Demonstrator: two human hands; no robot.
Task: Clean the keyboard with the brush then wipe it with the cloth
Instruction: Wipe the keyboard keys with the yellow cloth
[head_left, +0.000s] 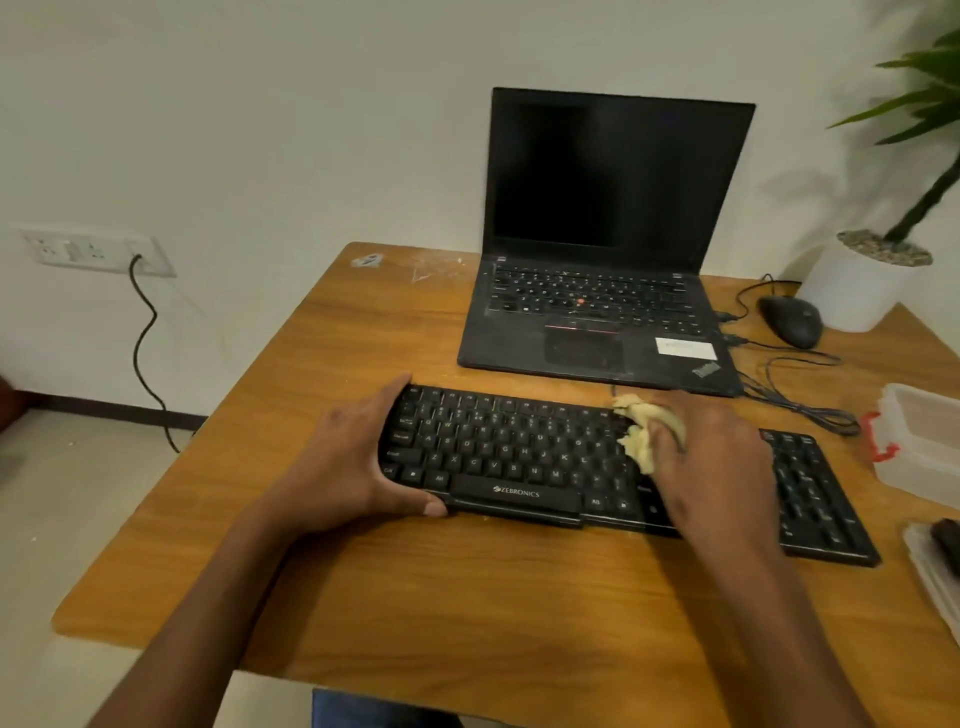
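Wood-grain laminate, orange-brown and scuffed pale near its far edge, covers the counter (426, 582) that fills the middle of the frame, set against a plain off-white wall. A black Zebronics keyboard (519, 457) lies across the centre. The left hand (353, 462) grips its left end, thumb curled along the near edge and fingers wrapped over the far corner. The right hand (722, 457) presses a crumpled yellow cloth (644, 431) onto the keys right of centre, its fingers bunched around the cloth. Behind stands an open ThinkPad laptop (608, 244), screen dark. At upper right sit a black mouse (792, 322) and a white plant pot (862, 286); a clear plastic box (919, 441) rests at the right edge. A wall socket (98, 252) with a black cable is at left.
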